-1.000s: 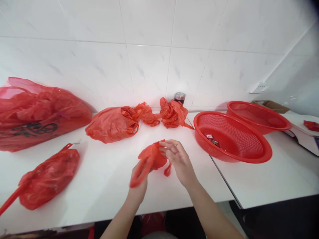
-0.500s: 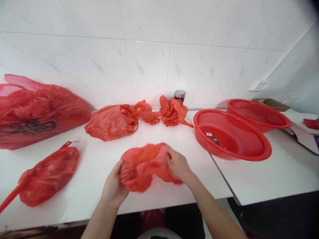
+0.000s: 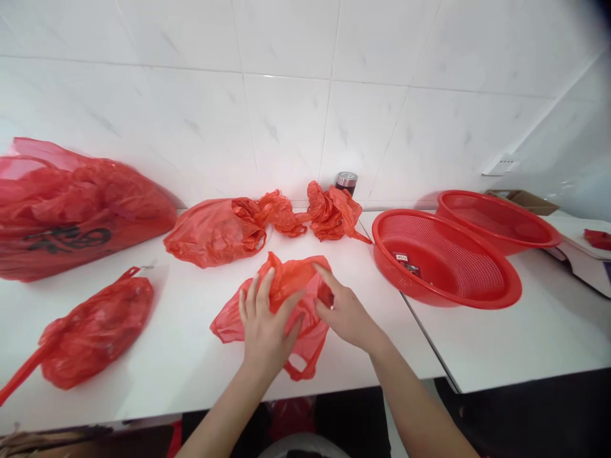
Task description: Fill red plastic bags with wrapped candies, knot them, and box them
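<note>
Here, the left hand [image 3: 266, 329] splays over the rumpled red bag [image 3: 292, 273]; the right hand [image 3: 351, 320], apart, curls at the bag's right edge, its grip unclear.

Large bag [image 3: 90, 210], far left: cut off by left edge.
Jar [image 3: 347, 179], upper centre: base hidden behind crumpled bag [image 3: 331, 216].
Basket [image 3: 465, 267], right: contents [image 3: 411, 270] too small to identify.
Basin [image 3: 499, 219], right: near side partly behind basket.
Left hand [image 3: 267, 331], centre: covers part of thin bag [image 3: 296, 275]; contact unclear.
</note>
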Demonstrator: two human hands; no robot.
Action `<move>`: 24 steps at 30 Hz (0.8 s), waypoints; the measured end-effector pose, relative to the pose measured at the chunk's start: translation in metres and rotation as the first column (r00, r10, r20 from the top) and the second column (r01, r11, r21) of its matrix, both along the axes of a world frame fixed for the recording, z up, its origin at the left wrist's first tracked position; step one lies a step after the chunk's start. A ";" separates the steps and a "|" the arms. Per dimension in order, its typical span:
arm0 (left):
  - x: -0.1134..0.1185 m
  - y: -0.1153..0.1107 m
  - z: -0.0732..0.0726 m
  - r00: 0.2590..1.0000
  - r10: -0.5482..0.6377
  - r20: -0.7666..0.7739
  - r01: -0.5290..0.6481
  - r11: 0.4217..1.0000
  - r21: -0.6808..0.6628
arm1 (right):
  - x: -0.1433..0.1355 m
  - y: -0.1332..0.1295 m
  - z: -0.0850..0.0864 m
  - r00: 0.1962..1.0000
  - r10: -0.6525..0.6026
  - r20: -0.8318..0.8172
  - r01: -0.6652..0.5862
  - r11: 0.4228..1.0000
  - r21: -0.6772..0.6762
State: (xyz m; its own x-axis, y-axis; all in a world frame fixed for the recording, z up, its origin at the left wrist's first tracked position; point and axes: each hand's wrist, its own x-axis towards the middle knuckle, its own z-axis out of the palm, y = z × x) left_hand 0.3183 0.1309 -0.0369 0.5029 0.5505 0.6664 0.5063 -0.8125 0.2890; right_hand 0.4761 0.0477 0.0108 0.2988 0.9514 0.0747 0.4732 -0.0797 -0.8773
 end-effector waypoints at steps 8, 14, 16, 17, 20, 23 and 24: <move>-0.020 0.048 0.027 0.984 -0.178 -0.027 0.140 0.852 -0.505 | 0.067 -0.025 0.013 0.994 0.100 0.030 -0.099 0.994 -0.057; -0.050 0.031 0.049 0.962 -0.119 0.248 0.273 0.300 -0.914 | 0.142 -0.058 0.007 0.736 -0.356 0.575 0.432 0.902 0.006; -0.055 0.028 0.044 0.951 -0.067 0.303 0.310 0.182 -0.933 | 0.147 -0.069 0.005 0.675 -0.284 0.681 0.525 0.834 -0.172; -0.056 0.027 0.040 0.948 -0.050 0.314 0.318 0.160 -0.934 | 0.145 -0.074 0.005 0.695 -0.243 0.676 0.519 0.821 -0.239; -0.054 0.025 0.033 0.949 -0.042 0.312 0.315 0.168 -0.934 | 0.138 -0.085 0.014 0.867 -0.192 0.460 0.333 0.910 -0.248; -0.049 0.023 0.029 0.954 -0.077 0.291 0.300 0.190 -0.935 | 0.149 -0.088 0.028 0.971 -0.133 0.201 0.169 0.970 -0.175; -0.047 0.022 0.028 0.955 -0.089 0.284 0.296 0.191 -0.936 | 0.159 -0.087 0.030 0.964 -0.153 0.217 0.194 0.964 -0.183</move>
State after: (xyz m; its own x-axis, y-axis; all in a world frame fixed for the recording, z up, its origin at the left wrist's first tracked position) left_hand 0.2709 0.1533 -0.0089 0.6623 0.7119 -0.2338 0.2516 0.0827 0.9643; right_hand 0.6355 -0.0390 0.0412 0.4591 0.8876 -0.0372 0.5998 -0.3406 -0.7241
